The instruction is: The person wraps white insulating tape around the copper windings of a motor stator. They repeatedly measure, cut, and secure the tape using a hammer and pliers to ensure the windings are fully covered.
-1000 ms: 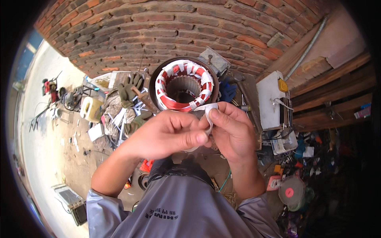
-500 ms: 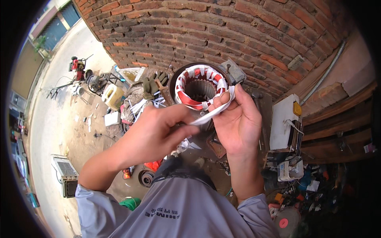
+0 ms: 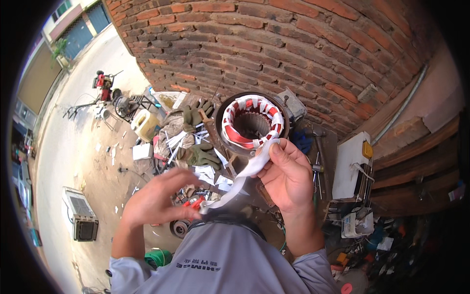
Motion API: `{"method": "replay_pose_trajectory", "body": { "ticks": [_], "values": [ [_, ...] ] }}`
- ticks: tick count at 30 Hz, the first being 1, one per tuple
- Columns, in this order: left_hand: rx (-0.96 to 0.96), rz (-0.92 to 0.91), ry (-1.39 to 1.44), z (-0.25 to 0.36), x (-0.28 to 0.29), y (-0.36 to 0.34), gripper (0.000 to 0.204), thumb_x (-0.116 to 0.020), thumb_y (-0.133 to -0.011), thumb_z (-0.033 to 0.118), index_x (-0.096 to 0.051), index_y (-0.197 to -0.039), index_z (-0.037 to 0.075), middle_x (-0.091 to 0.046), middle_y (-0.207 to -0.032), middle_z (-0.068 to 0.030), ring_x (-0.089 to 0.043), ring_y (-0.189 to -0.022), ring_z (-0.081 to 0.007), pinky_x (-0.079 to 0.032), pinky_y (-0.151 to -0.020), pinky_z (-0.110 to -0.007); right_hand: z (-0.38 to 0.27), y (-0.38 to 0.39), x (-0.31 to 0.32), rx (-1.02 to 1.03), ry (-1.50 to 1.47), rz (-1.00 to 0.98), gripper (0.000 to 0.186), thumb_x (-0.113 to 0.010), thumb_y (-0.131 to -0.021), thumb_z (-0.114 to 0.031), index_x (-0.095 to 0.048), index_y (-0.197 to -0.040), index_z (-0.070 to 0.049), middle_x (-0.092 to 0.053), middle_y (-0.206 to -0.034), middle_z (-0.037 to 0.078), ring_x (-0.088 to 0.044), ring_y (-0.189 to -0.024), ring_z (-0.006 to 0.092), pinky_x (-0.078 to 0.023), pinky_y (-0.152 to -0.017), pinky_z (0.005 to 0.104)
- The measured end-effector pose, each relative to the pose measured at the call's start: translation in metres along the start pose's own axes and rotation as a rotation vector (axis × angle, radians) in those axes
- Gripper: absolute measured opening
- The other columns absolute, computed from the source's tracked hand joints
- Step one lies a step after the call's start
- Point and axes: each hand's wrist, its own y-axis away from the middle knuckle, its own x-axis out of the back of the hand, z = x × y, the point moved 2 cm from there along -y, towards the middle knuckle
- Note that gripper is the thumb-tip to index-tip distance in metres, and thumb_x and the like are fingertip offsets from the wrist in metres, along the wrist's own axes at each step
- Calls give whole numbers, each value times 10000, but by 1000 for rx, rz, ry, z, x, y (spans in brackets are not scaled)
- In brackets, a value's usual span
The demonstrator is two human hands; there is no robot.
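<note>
A motor stator (image 3: 230, 138) with red windings bound in white strips stands in a dark round housing at the centre, its slotted bore facing up. Just below its near rim, my right hand (image 3: 289, 174) is closed, pinching a white cloth tape (image 3: 245, 175) between thumb and fingers. The tape slants down to the left toward my body. At its lower end is my left hand (image 3: 156, 196), somewhat blurred, its thumb and fingers apart. The left thumb tip is beside the tape's end; whether it touches is hard to tell.
Work gloves (image 3: 204, 156), white paper scraps (image 3: 205, 172) and a yellowish jug (image 3: 146, 125) lie to the left. A brick wall (image 3: 235, 44) rises behind. Tools (image 3: 318, 168) and a white box-like panel (image 3: 346, 159) are on the right. An orange-red object (image 3: 193, 202) sits near my waist.
My left hand has moved down and left, its fingers parting from the tape it pinched. The right hand has come lower, still gripping the tape, which now stretches longer below the stator.
</note>
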Motion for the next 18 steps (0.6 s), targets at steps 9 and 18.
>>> {"method": "replay_pose_trajectory", "body": {
  "ticks": [9,18],
  "values": [
    [-15,-454,1074,13,-37,-105,362,-722,-990,345,-657,-1023,-10,-710,-870,-19,-653,-776,-87,-502,-674,-257,-20,9,1,-50,113,-23,183,-516,-1067,-172,-543,-1147,-10,-725,-945,197,-713,-807,255,-570,-724,367],
    [-186,-501,1001,32,46,-53,198,-716,-984,129,-744,-972,-67,-706,-667,-84,-660,-551,-129,-477,-469,-291,-58,10,43,212,-388,178,217,-520,-1074,-169,-682,-1127,-34,-764,-1023,88,-742,-957,184,-613,-829,397]
  ]
}}
